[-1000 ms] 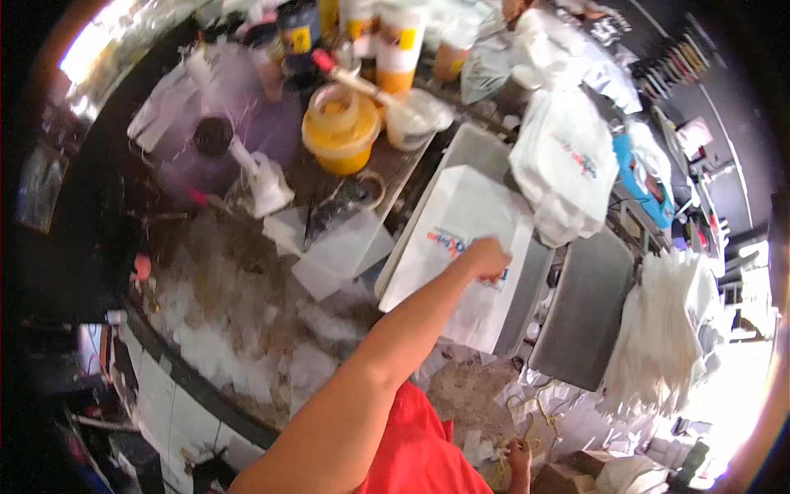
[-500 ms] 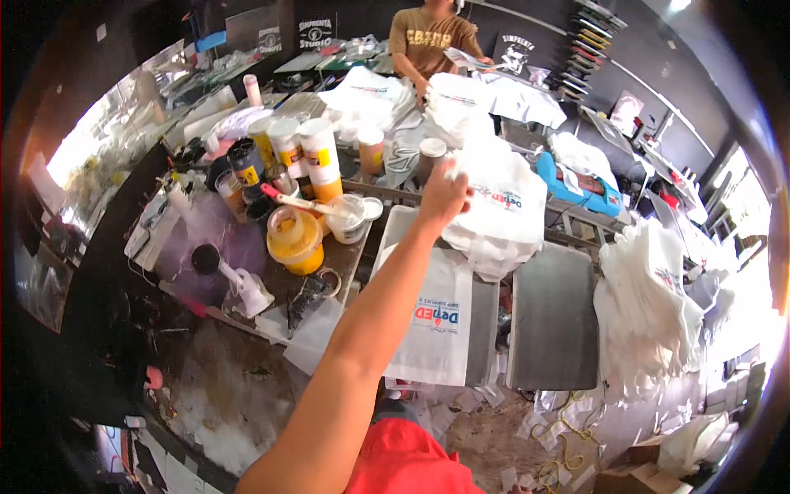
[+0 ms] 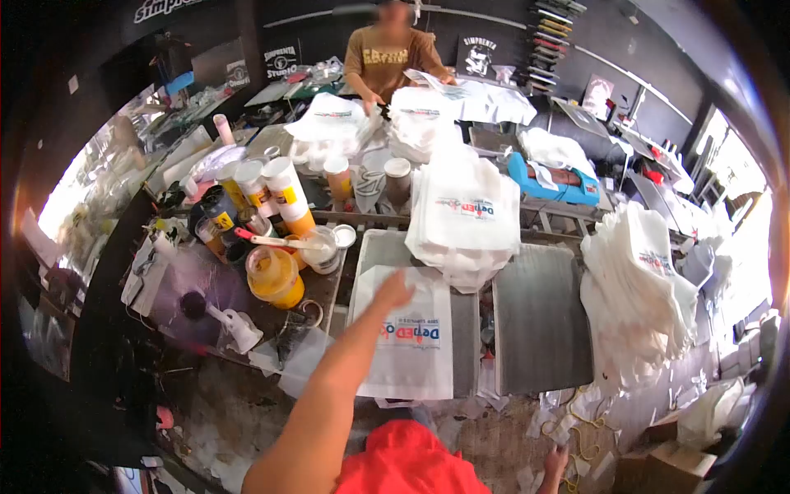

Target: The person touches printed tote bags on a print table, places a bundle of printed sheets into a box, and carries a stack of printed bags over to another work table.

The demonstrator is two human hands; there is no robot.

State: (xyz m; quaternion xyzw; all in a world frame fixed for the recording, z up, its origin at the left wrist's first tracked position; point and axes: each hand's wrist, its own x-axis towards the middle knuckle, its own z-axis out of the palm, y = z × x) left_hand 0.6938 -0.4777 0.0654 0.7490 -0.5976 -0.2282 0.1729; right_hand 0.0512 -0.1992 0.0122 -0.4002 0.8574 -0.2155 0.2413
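White printed bag (image 3: 415, 366) lies along the grey board's (image 3: 466, 354) left edge, long axis near-to-far, its far end by the nearer left hand (image 3: 394, 290), right hand (image 3: 556, 459) well apart; neither hand's closure can be told.

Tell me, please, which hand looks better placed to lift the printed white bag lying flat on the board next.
Probably the left hand: it is over the flat white bag, though contact is unclear. The right hand hangs low, well away from it.

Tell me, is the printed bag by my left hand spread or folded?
Spread: the bag lies flat on the grey board, print facing up.
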